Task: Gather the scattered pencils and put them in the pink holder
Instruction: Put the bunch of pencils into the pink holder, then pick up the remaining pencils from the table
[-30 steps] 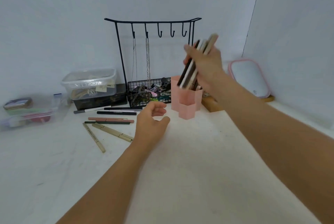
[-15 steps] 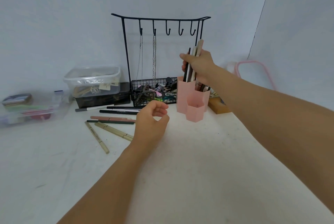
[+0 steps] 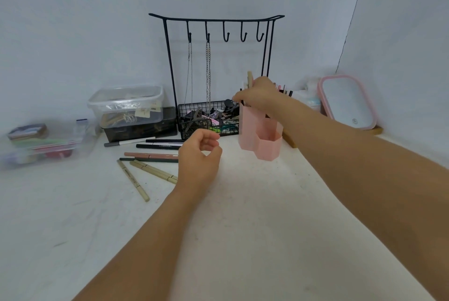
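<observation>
A person's right hand (image 3: 258,93) is gripping a bunch of pencils (image 3: 249,79), fingers curled round them, right over the tall back cell of the pink holder (image 3: 257,134), with the lower ends of the pencils inside it. The left hand (image 3: 199,156) is hovering above the white table (image 3: 243,240), left of the holder, fingers loosely curled and holding nothing. More pencils (image 3: 145,157) are lying loose on the table left of that hand, some dark, one pink, three tan. Behind them, a black hook rack (image 3: 216,18) is standing over a wire basket (image 3: 206,118), two chains (image 3: 207,74) hanging from it. A clear tub (image 3: 126,104) is sitting at left, a pink-rimmed mirror (image 3: 347,102) at right.
</observation>
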The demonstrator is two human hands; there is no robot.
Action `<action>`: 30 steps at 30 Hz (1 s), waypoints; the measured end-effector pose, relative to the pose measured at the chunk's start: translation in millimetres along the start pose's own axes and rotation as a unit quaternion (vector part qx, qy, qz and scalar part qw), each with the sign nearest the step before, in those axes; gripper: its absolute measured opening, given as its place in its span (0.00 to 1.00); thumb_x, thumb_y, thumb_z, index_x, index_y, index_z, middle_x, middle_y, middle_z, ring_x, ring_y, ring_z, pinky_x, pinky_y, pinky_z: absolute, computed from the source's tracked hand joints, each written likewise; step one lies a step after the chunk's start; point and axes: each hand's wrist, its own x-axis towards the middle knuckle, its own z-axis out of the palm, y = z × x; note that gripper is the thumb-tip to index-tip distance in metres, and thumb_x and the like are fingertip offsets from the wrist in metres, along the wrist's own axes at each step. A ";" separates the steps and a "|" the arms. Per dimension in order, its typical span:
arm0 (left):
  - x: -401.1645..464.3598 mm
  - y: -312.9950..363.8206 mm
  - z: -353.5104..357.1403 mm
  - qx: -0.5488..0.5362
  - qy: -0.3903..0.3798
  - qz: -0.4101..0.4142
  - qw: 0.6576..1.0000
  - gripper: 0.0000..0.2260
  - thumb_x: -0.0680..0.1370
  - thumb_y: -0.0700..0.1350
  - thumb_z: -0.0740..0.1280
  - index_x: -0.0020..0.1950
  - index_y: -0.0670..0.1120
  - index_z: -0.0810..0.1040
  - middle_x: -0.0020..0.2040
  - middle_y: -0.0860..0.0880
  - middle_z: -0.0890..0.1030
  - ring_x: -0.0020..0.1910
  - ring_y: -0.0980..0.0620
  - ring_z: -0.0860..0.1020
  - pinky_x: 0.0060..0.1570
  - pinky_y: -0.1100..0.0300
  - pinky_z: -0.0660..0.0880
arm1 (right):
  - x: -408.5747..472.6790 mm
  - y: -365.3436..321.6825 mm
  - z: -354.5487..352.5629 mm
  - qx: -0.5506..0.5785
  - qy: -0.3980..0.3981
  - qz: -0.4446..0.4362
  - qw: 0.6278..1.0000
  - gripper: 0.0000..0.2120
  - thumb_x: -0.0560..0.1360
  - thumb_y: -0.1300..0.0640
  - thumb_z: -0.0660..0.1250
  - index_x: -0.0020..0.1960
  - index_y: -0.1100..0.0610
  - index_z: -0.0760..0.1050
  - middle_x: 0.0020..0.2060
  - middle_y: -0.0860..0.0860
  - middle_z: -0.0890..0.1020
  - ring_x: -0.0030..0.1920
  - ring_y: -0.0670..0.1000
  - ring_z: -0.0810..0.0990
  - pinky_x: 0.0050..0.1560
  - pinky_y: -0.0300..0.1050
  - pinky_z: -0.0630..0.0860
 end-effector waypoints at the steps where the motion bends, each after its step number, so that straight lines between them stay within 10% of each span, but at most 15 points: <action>1: -0.4 -0.4 -0.2 0.002 -0.001 0.000 1.000 0.12 0.75 0.34 0.69 0.50 0.50 0.80 0.45 0.52 0.82 0.42 0.59 0.78 0.41 0.72 0.73 | 0.4 3.7 2.5 0.024 -0.004 -0.003 1.000 0.14 0.69 0.60 0.76 0.37 0.59 0.70 0.33 0.51 0.73 0.32 0.50 0.72 0.31 0.40 0.69; 7: -0.2 0.5 -1.4 -0.012 0.009 0.009 1.000 0.11 0.75 0.33 0.68 0.50 0.48 0.80 0.44 0.50 0.82 0.42 0.57 0.78 0.43 0.71 0.73 | -8.6 21.5 17.7 0.133 0.082 -0.055 0.986 0.33 0.64 0.52 0.83 0.64 0.58 0.71 0.55 0.53 0.78 0.55 0.51 0.79 0.55 0.44 0.77; 15: 15.5 21.6 -28.0 -0.017 0.029 -0.034 0.999 0.08 0.77 0.36 0.70 0.52 0.48 0.80 0.44 0.51 0.81 0.41 0.56 0.78 0.38 0.67 0.76 | -53.8 -11.6 15.6 0.047 0.291 -0.338 0.894 0.26 0.69 0.50 0.76 0.63 0.57 0.73 0.56 0.50 0.78 0.57 0.47 0.76 0.59 0.38 0.72; 19: 39.4 21.4 -77.7 0.061 0.027 -0.066 0.996 0.06 0.78 0.42 0.70 0.54 0.48 0.80 0.42 0.51 0.80 0.40 0.54 0.79 0.42 0.60 0.76 | -83.5 -31.1 54.4 -0.022 0.101 -0.396 0.912 0.09 0.76 0.54 0.71 0.54 0.54 0.78 0.48 0.47 0.81 0.49 0.44 0.78 0.53 0.42 0.78; 22: 42.8 4.0 -120.7 0.121 0.050 -0.081 0.988 0.06 0.77 0.40 0.70 0.52 0.50 0.79 0.45 0.49 0.81 0.42 0.53 0.79 0.40 0.64 0.72 | -86.4 -25.1 92.7 -0.153 -0.102 -0.357 0.916 0.14 0.79 0.58 0.67 0.64 0.55 0.77 0.59 0.51 0.82 0.58 0.49 0.79 0.62 0.47 0.76; 26: 23.2 -30.7 -155.0 0.180 0.073 -0.098 0.976 0.07 0.77 0.39 0.70 0.53 0.49 0.80 0.45 0.54 0.80 0.41 0.56 0.78 0.39 0.67 0.68 | -69.7 -18.3 127.1 -0.224 -0.146 -0.304 0.915 0.20 0.80 0.64 0.60 0.72 0.57 0.72 0.67 0.55 0.77 0.66 0.55 0.76 0.67 0.51 0.73; 30: 15.3 -57.8 -164.4 0.165 0.105 -0.119 0.973 0.06 0.77 0.39 0.71 0.51 0.50 0.81 0.44 0.55 0.81 0.41 0.56 0.78 0.41 0.67 0.70 | -46.2 -27.3 157.0 -0.285 -0.179 -0.273 0.901 0.19 0.81 0.64 0.58 0.70 0.57 0.73 0.60 0.56 0.80 0.57 0.57 0.79 0.52 0.48 0.76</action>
